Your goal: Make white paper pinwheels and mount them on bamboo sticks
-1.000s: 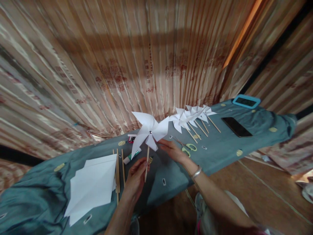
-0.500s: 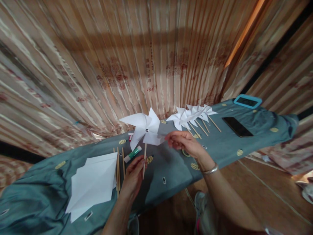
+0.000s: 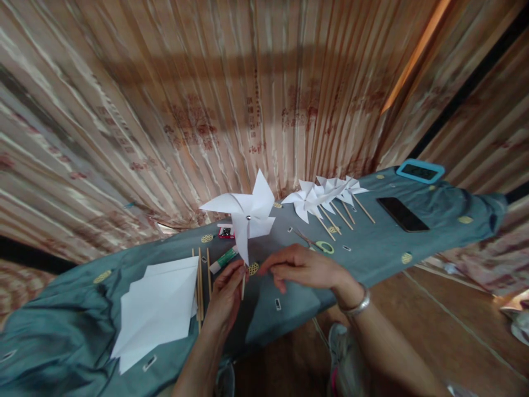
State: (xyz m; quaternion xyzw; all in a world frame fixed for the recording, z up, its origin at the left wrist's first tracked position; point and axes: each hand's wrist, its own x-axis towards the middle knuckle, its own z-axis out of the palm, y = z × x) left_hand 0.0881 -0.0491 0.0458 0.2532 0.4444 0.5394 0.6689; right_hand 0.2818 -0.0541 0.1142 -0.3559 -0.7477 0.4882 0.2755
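Observation:
A white paper pinwheel [image 3: 253, 212] with a silver pin at its centre stands upright on a thin wooden stick. My left hand [image 3: 228, 286] is closed round that stick, just below the blades. One blade points down and hides the upper part of the stick. To the right of the pinwheel, my right hand [image 3: 303, 267] hovers over the cloth with its fingers stretched out and nothing in them. Just beyond it lie scissors [image 3: 323, 246] with green handles. A green and white glue stick [image 3: 223, 259] lies behind my left hand.
White paper sheets [image 3: 159, 314] are stacked on the left, beside several wooden sticks [image 3: 200, 286]. Finished pinwheels [image 3: 306, 201] lie at the back right. Farther right are a black phone [image 3: 403, 214] and a blue-framed device [image 3: 420, 171]. A small red box [image 3: 226, 231] sits behind the pinwheel.
My right hand has let go of a pinwheel blade and moved down towards me, uncovering the scissors. The pinwheel's blades have turned on the pin. My left hand keeps its hold.

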